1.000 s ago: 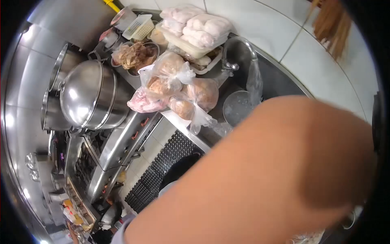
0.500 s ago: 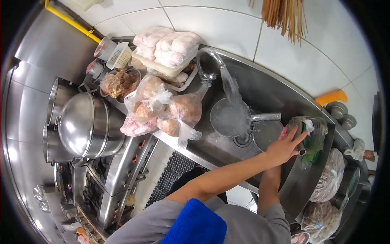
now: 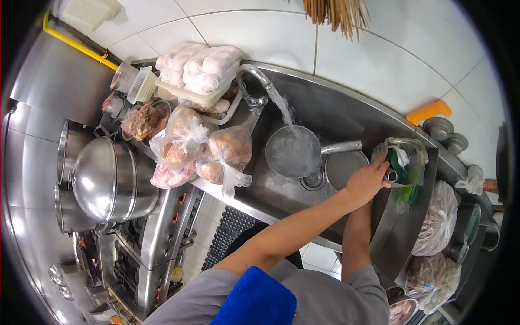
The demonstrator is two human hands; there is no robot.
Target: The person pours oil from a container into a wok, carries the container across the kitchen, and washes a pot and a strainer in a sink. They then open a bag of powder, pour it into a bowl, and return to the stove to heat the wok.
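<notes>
My left hand (image 3: 369, 181) reaches across to the right end of the steel sink, its fingers closed at the near rim of a clear plastic container (image 3: 416, 157). Inside the container show green and white pieces, and a dark round opening sits by my fingertips. My right forearm (image 3: 357, 238) passes under the left wrist; the right hand is hidden. To the left, a metal pan (image 3: 293, 151) with a thick handle (image 3: 341, 147) overflows beneath the running faucet (image 3: 257, 76). Beside it rests a second round pan (image 3: 342, 169), partly covered by my left hand.
Tied bags of food (image 3: 225, 154) and a tray of wrapped pale packs (image 3: 208, 97) crowd the sink's left end. A domed steel pot (image 3: 105, 179) stands by the stove. On the right lie more filled bags (image 3: 436, 222). An orange handle (image 3: 429, 112) and small metal cups (image 3: 439, 128) line the back ledge.
My left hand's spread fingers have closed in at the container's rim, and more of its opening shows. The view has shifted slightly. Water keeps running into the pan.
</notes>
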